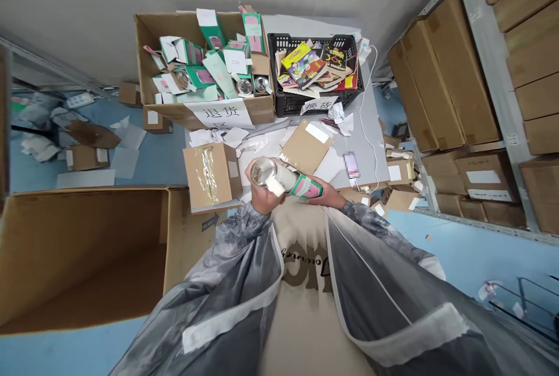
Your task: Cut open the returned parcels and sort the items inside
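Note:
Close to my chest, at the table's front edge, I hold a tumbler [286, 177] with a shiny round end that faces up and left. My left hand [261, 200] is closed around that round end. The tumbler's other end lies in or against a green and pink product box [308, 187]; I cannot tell how deep it sits. A white flap [275, 185] stands out near the tumbler's shiny end. My right hand [328, 194] grips the product box at its far end, fingers partly hidden behind it.
A carton [257, 109] full of similar boxes and tumblers stands at the back, beside a black crate [305, 109] of books. A taped box [208, 177], a flat parcel [305, 146] and a phone [350, 165] lie on the table. A big open carton [87, 248] stands left; shelves [502, 73] right.

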`<state>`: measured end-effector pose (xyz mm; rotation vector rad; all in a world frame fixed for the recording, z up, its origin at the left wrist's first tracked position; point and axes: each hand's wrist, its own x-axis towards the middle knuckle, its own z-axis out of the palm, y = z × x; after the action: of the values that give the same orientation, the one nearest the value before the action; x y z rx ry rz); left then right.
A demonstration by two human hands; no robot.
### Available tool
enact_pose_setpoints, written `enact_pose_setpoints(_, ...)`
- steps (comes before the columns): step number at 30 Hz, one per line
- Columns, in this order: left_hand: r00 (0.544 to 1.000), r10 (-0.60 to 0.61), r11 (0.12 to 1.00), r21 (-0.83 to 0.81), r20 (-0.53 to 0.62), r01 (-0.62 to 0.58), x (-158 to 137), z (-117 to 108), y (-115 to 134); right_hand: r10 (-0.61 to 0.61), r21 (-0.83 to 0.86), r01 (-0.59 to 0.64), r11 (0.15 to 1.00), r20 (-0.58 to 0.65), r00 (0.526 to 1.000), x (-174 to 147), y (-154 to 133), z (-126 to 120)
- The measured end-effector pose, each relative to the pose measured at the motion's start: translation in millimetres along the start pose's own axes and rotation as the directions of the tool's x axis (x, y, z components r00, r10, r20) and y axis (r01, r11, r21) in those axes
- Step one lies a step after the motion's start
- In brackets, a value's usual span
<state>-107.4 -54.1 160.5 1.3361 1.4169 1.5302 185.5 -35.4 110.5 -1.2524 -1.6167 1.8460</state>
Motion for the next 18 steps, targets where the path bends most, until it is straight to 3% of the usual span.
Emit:
enact_pose_setpoints(2,0.985,-0.055,0.998,0.017,0.165,0.053,6.5,-7.2,-8.5,0.031,0.029,-0.030,0.999,-0.029,0.999,5.1,5.2,-0.8)
enact_pose_setpoints(4,0.920,-0.109,0.994,0.034,0.377,0.103,13.1,-15.2,-13.3,0.034,0.022,-0.034,0.999,-0.027,0.999,9.9,9.5,-2.9)
enact_pose_setpoints(6,0.866,-0.104,0.994,0.070,0.490,0.080,17.3,-21.1,-12.6,0.026,0.008,-0.026,1.000,-0.021,0.999,14.6,12.5,-6.7)
enact_pose_setpoints(9,0.887,-0.040,0.992,0.125,0.460,-0.020,17.8,-19.5,-1.7,0.014,0.022,-0.013,1.000,-0.048,0.999,23.2,14.8,-14.1)
enact_pose_setpoints(12,0.912,-0.031,0.971,0.229,0.409,-0.070,14.3,-4.0,10.0,-0.013,0.066,0.016,0.998,-0.036,0.999,34.5,15.9,-21.1)
enact_pose_setpoints(15,0.936,-0.107,0.945,0.326,0.335,-0.009,12.5,15.9,9.8,-0.028,0.074,0.028,0.997,-0.007,1.000,45.0,18.0,-28.3)
enact_pose_setpoints(18,0.964,-0.190,0.928,0.354,0.184,0.115,14.7,30.2,-0.3,-0.043,0.052,0.042,0.998,0.005,0.999,53.3,21.0,-39.3)
